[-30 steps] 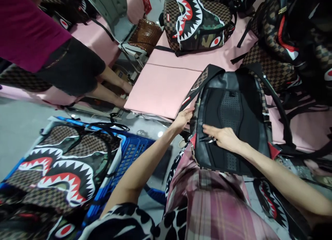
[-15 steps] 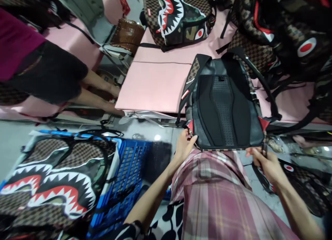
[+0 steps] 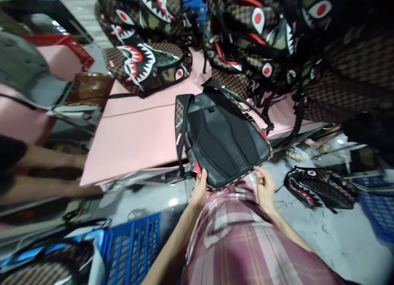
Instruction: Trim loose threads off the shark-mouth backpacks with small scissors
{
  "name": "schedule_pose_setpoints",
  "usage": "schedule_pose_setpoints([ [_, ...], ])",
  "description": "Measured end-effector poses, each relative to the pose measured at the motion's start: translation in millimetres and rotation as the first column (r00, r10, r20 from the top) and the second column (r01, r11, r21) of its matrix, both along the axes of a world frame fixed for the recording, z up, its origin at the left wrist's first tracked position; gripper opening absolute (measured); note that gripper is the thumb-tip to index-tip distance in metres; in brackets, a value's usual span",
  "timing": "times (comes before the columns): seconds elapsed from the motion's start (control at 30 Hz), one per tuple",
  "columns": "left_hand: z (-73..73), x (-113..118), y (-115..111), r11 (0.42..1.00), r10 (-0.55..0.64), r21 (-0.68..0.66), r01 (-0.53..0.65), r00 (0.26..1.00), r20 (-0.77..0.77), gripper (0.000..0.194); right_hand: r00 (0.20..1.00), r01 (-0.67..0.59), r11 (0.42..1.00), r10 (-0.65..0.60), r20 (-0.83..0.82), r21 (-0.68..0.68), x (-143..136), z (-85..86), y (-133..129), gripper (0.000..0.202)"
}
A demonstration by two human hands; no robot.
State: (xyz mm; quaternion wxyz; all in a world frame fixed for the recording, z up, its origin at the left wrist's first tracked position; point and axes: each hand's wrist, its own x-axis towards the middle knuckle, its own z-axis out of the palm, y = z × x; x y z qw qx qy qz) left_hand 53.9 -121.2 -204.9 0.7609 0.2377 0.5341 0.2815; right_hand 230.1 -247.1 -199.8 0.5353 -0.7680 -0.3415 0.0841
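Observation:
A black backpack [image 3: 224, 141] with a padded back panel and checkered sides lies back-side up, its lower end overhanging the pink tabletop toward my lap. At its lower left corner, beside a red tab [image 3: 197, 167], my left hand [image 3: 200, 190] is closed on the bag. My right hand [image 3: 265, 188] is at the bottom edge near the right corner, fingers curled and fingertips against the checkered trim. A small dark object shows at its fingers, too blurred to name. Loose shoulder straps hang over both sides of the bag.
The pink table [image 3: 138, 133] holds a shark-mouth backpack [image 3: 150, 63] and a pile of similar bags [image 3: 258, 43]. Another shark-mouth bag [image 3: 320, 190] lies on the floor at right. A blue crate [image 3: 132, 248] stands at lower left. Another person's legs [image 3: 52, 170] show at left.
The view has swung right, so table and crate appear further left. The backpack now looks slanted. Both hands stay at its lower end, and the dark object at my right hand shows less.

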Motion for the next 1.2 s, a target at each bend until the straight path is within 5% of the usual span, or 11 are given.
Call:
schedule_pose_setpoints([
  [0.17,3.7,11,-8,0.999,-0.034,0.019,0.034,0.999,-0.035,0.047,0.968,-0.102,0.990,0.120,0.222,-0.093,-16,-4.1,2,0.023],
  [0.3,13.3,18,-14,0.997,-0.070,0.031,0.073,0.993,-0.094,0.050,0.818,-0.285,0.914,0.389,0.423,-0.289,-48,0.6,11,0.012],
  [0.4,15.0,20,-16,0.995,-0.058,0.068,0.068,0.989,-0.140,0.048,0.726,-0.349,0.860,0.500,0.472,-0.373,-62,-2.4,18,0.007],
  [0.47,9.4,18,-13,0.991,-0.051,0.114,0.077,0.976,-0.211,0.044,0.752,-0.363,0.868,0.487,0.444,-0.338,-64,-7.4,20,0.013],
  [0.6,-6.3,9,-4,0.903,-0.002,0.336,0.269,0.784,-0.621,0.050,0.769,-0.372,0.909,0.416,0.485,-0.189,-58,-13.7,18,0.019],
  [0.7,-9.1,4,3,0.827,0.039,0.364,0.429,0.603,-0.797,0.052,0.778,-0.329,0.940,0.324,0.538,-0.090,-34,-11.0,11,0.019],
  [0.93,3.4,-15,18,0.762,0.066,0.344,0.548,0.463,-0.884,0.046,0.912,-0.053,0.994,0.089,0.401,-0.100,89,-4.0,-15,0.025],
  [1.03,22.3,-27,23,0.743,0.018,0.259,0.617,0.369,-0.929,0.046,0.976,-0.122,0.985,0.141,0.167,-0.122,115,-6.2,-23,0.021],
  [1.1,42.5,-22,26,0.739,0.089,0.239,0.631,0.260,-0.961,0.043,0.996,-0.066,0.985,0.075,0.052,-0.157,121,-7.3,-28,0.027],
  [1.17,63.2,1,29,0.626,0.225,0.352,0.695,0.272,-0.936,0.038,0.997,0.056,0.962,-0.040,0.063,-0.266,124,-6.6,-33,0.039],
  [1.2,71.7,19,30,0.483,0.228,0.455,0.748,0.394,-0.891,0.034,0.993,0.102,0.943,-0.075,0.096,-0.318,125,-5.3,-35,0.044],
])
